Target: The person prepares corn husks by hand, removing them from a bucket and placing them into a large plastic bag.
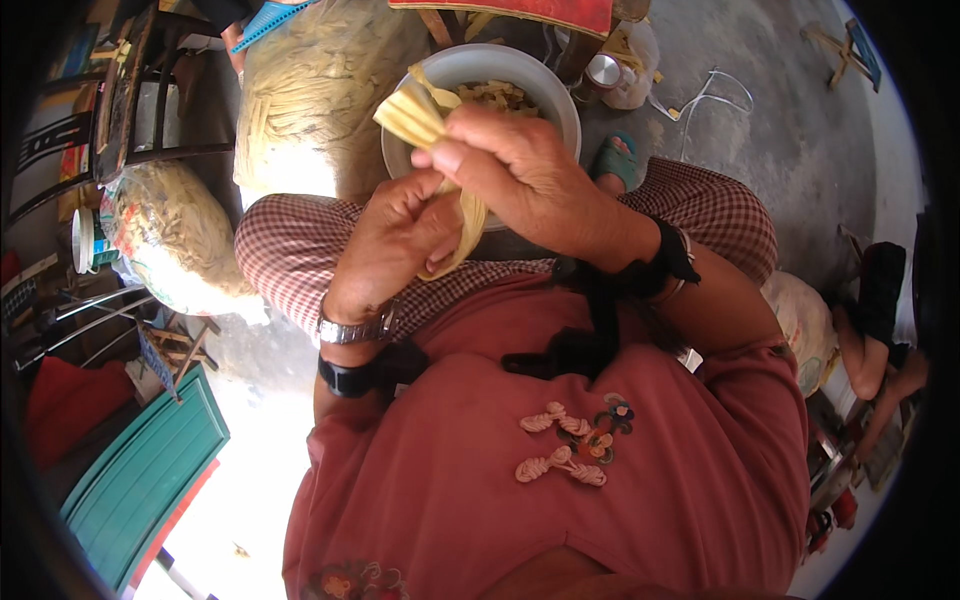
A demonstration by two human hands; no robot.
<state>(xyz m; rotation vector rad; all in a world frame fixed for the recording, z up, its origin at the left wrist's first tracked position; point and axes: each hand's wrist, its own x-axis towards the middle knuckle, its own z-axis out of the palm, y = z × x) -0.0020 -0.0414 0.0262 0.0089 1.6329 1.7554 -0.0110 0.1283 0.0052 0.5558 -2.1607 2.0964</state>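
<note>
Both my hands are at a pale yellow, ribbed strip that looks like plant fibre, perhaps a husk or a dried shoot. My right hand pinches it between thumb and fingers just below its broad, flat end. Lower down, my left hand grips the strip, whose tail curves around by the fingertips. Beneath the hands stands a pale plastic tub with brownish-yellow pieces in it. Another yellow piece shows behind the strip, near the tub's rim; I cannot tell whether it is joined.
A large clear bag of yellow strips stands left of the tub, with a smaller bag nearer me. A red-topped stool is beyond the tub. A lidded jar and white cord lie right. People's limbs show at the edges.
</note>
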